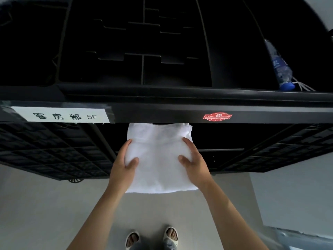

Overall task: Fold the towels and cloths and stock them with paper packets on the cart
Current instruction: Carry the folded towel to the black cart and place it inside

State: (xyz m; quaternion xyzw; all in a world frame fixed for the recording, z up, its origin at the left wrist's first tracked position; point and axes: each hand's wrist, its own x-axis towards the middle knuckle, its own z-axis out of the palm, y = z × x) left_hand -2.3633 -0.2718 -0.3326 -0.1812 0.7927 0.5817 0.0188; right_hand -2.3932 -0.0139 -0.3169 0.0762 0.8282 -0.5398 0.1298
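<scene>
the black cart (180, 98) fills the upper view, its compartmented top tray above and beyond both grips and its front rail crossing just above the far edge of the load. the position appears to suit feeding the shelf opening under that rail.

the folded white towel (158, 168) is the task item. it is held flat between the two grips, its far edge at or just under the rail and its near edge hanging back toward the person over the grey floor (45, 204). whether the far part rests on a shelf cannot be told; the opening is dark.

the left hand (124, 165) grips the towel's left side, thumb on top, fingers curled round the edge. the right hand (193, 159) mirrors this on the right side. a grip on each flank likely keeps the fold square and stops sagging while it is slid in.

a plastic water bottle (281, 67) lies in the tray, well apart, up and right of the right grip.

a white label (59, 116) sits on the rail up and left of the left grip; a red badge (217, 116) sits just above the right grip.

no paper packets are visible.
</scene>
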